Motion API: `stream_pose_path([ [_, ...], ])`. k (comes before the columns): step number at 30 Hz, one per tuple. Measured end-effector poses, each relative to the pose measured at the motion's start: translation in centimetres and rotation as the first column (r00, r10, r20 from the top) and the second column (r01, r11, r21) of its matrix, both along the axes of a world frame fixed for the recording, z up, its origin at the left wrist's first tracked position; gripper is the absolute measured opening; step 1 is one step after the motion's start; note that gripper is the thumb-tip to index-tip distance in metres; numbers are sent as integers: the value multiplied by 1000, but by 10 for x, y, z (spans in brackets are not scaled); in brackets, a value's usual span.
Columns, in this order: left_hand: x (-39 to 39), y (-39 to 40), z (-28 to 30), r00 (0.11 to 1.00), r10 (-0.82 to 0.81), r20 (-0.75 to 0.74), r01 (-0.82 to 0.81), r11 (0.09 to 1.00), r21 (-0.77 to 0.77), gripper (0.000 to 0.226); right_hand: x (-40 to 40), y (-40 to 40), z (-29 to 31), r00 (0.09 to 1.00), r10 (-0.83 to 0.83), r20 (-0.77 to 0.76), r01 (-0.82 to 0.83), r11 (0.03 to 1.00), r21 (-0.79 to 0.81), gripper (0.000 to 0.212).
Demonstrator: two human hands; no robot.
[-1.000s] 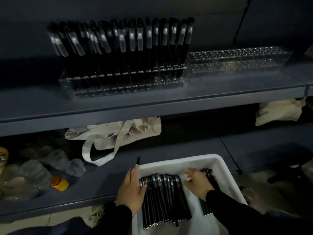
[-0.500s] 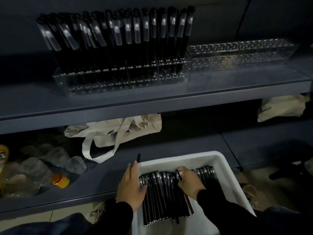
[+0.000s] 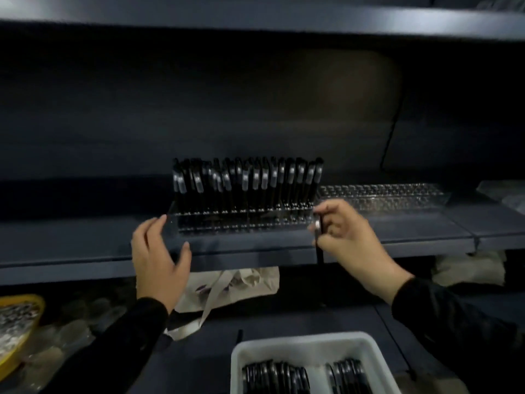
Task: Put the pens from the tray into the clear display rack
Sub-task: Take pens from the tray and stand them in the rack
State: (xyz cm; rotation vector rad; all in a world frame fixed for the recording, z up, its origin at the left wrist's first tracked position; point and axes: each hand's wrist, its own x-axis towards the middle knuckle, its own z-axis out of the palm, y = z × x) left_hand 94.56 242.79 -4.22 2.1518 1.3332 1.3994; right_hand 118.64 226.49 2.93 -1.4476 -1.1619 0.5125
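Nearest, at the bottom edge: white tray (image 3: 312,344), set on the lower shelf (image 3: 284,322), holding two bundles of black pens (image 3: 272,376) lying side by side, a bare white strip between them.

Left of tray, lower shelf: yellow-rimmed container (image 3: 20,317) at far left edge, blurred clear items beside it, contents not legible. Cream cloth bag (image 3: 244,282) toward the rear of the same shelf, strap hanging forward.

Mid-distance, raised before the front edge of the middle shelf (image 3: 71,245): left hand (image 3: 159,257), fingers spread wide, holding nothing, fingertips just at the left front corner of the filled rack; contact not determinable. Right hand (image 3: 343,237), closed around a single black pen (image 3: 318,231), pen held upright, silver band showing at the fingers, lower end hanging below the shelf edge. Dark sleeves on both arms.

Farther, on the middle shelf: clear display rack (image 3: 241,220), filled with upright black pens in close rows, silver clips facing forward. Immediately right, touching or nearly so: second clear rack (image 3: 380,194), rows of holes visible, no pens seen in it. Held pen just beside the junction of the two racks.

Farthest: dark back panel, upper shelf (image 3: 255,15) across the top edge.
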Motion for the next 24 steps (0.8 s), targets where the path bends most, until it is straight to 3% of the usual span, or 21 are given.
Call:
stream_pose_path([
  [3,9,18,20,997,-72,12,73,976,-203,67,-4,28,38,996,-54,-74,60,996,71,35],
  [8,18,42,23,987,-161,-20,142,915,-379,78,-5,65,64,989,-150,4,149,983,108,30],
  [20,17,53,8,993,-95,-67,72,954,-292,77,9,95,75,989,-143,29,133,966,221,30],
  [24,16,54,7,992,-107,-70,82,952,-293,78,12,102,51,987,-61,146,48,994,96,36],
])
